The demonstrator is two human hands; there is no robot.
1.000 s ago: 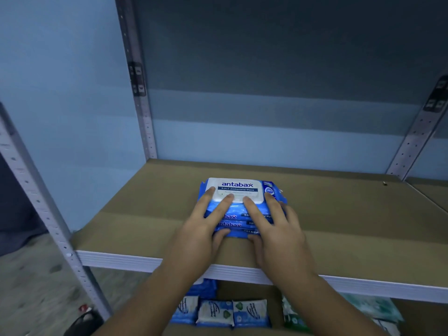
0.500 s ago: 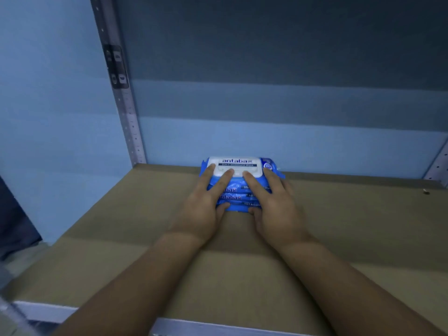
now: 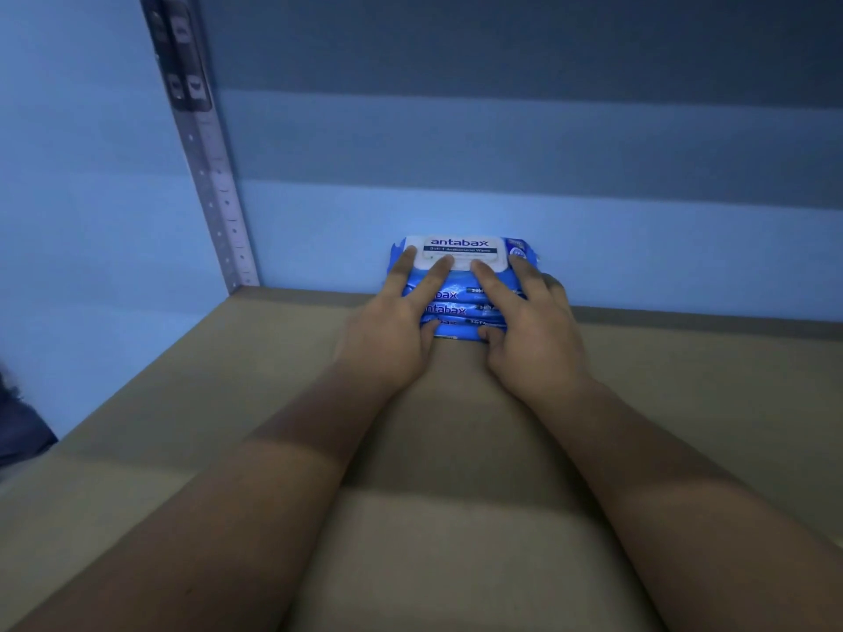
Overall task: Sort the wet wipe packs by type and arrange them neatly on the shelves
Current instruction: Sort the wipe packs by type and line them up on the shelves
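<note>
A stack of several blue Antabax wet wipe packs (image 3: 460, 249), the top one with a white lid, sits at the back of the brown shelf board (image 3: 219, 431), against the blue wall. My left hand (image 3: 387, 333) lies on the stack's left half, fingers straight over the top and thumb against the front edge. On the right half, my right hand (image 3: 540, 333) rests the same way. Both forearms reach across the board.
A grey perforated shelf upright (image 3: 214, 189) stands at the back left corner. The blue wall (image 3: 593, 239) closes the back. Bare board extends left and right of the stack. A dark object (image 3: 18, 431) shows past the shelf's left edge.
Both hands have slid the stack from the shelf's front to the back wall. The view has moved in, so the lower shelf's packs have gone out of sight.
</note>
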